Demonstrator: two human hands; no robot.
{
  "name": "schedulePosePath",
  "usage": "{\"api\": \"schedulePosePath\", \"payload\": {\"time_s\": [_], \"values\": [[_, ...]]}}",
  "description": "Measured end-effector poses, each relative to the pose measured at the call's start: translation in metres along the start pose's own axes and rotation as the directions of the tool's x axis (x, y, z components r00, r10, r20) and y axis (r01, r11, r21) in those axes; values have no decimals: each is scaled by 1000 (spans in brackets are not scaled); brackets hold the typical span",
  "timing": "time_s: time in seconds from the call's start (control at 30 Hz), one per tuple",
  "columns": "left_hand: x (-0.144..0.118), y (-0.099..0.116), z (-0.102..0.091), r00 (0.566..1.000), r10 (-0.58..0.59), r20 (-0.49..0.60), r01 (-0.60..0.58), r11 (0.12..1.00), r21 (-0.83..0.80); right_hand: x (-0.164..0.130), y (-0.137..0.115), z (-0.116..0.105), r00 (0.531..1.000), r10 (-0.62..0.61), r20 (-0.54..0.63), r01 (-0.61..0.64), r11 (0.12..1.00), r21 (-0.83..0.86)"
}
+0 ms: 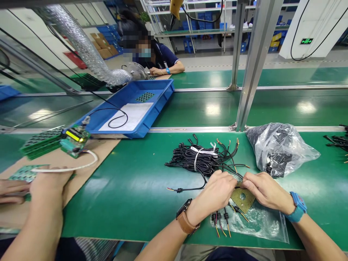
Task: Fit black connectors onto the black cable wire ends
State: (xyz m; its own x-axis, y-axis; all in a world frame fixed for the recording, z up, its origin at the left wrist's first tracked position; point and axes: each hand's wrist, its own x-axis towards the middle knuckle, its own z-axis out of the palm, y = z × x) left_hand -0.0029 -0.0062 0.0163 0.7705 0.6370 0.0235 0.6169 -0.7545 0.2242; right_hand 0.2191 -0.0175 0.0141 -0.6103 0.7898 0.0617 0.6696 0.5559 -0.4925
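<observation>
My left hand [221, 186] is closed, its fingertips pinched on a black cable just left of a yellowish-brown plate with a round hole [247, 203]. My right hand [265, 190] is closed too, at the plate's upper right edge; a short dark length of cable shows between the two hands. The fingertips partly hide what they grip. Behind them lies a tied bundle of black cables [199, 157] with bare coloured wire ends. Several cable ends with black connectors [219, 216] lie below my left hand, partly on a clear plastic bag [268, 226].
A clear bag of black parts [282, 148] sits behind my right hand. A blue tray [160, 108] stands beyond the rail. At left, a co-worker's hands [51, 181] are over green circuit boards, near a small lit display [74, 136]. A metal post [251, 69] rises ahead.
</observation>
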Motion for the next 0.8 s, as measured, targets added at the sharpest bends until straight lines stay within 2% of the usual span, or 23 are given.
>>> {"api": "schedulePosePath", "payload": {"time_s": [0.1, 0.17, 0.3, 0.4, 0.53, 0.67, 0.8], "values": [[1, 0, 4, 1000, -13, -18, 13, 1000, -13, 0, -1, -2, 999, 19, -29, -18, 1000, 19], [2, 0, 6, 999, -24, -34, 24, 1000, -20, 0, -1, -6, 991, 51, -125, -38, 994, 106], [2, 1, 6, 996, -54, -72, 48, 995, -90, -2, 0, -15, 913, 164, -374, -79, 970, 232], [-1, 1, 1, 986, -105, -130, 72, 970, -233, -2, 3, -16, 858, 232, -459, -110, 954, 278], [-2, 8, -6, 972, -117, -201, 16, 895, -445, -2, 6, -10, 803, 328, -498, -147, 918, 367], [1, 21, -2, 957, -98, -273, -81, 814, -576, 0, 8, -5, 786, 378, -489, -156, 887, 435], [4, 30, 7, 885, -93, -456, -207, 799, -565, 2, 6, -5, 805, 420, -419, -116, 804, 583]]}}
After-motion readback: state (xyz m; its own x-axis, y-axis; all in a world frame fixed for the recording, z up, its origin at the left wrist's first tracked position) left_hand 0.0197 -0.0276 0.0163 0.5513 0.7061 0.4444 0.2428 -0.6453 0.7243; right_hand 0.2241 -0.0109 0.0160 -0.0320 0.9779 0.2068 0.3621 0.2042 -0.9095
